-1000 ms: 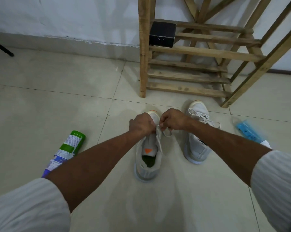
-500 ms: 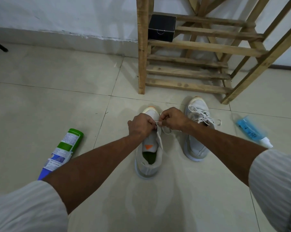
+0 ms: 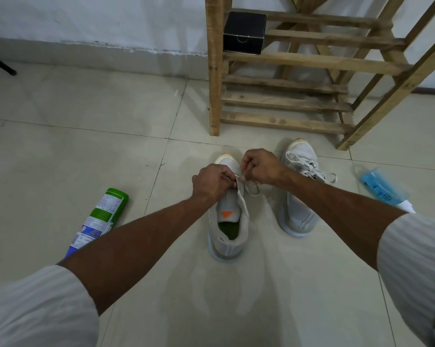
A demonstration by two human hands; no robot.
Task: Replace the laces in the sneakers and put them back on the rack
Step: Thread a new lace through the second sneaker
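Observation:
Two pale grey sneakers stand on the tiled floor, toes toward the wooden rack (image 3: 284,60). The left sneaker (image 3: 227,226) has an orange tab on its tongue and a green insole. Over its front, my left hand (image 3: 215,181) and my right hand (image 3: 260,166) each pinch the white lace (image 3: 249,187), knuckles close together; a loop of lace hangs below the right hand. My hands hide most of its eyelets. The right sneaker (image 3: 299,196) is laced, with its lace ends lying loose.
A green and white tube (image 3: 100,216) lies on the floor at the left. A blue bottle (image 3: 384,189) lies at the right. A black box (image 3: 244,32) sits on a rack shelf. A dark stand leg (image 3: 1,65) shows at far left.
My hands stay at the lace over the left sneaker's front, with small finger shifts. The view has tilted slightly, so the rack and shoes sit a little higher in the frame.

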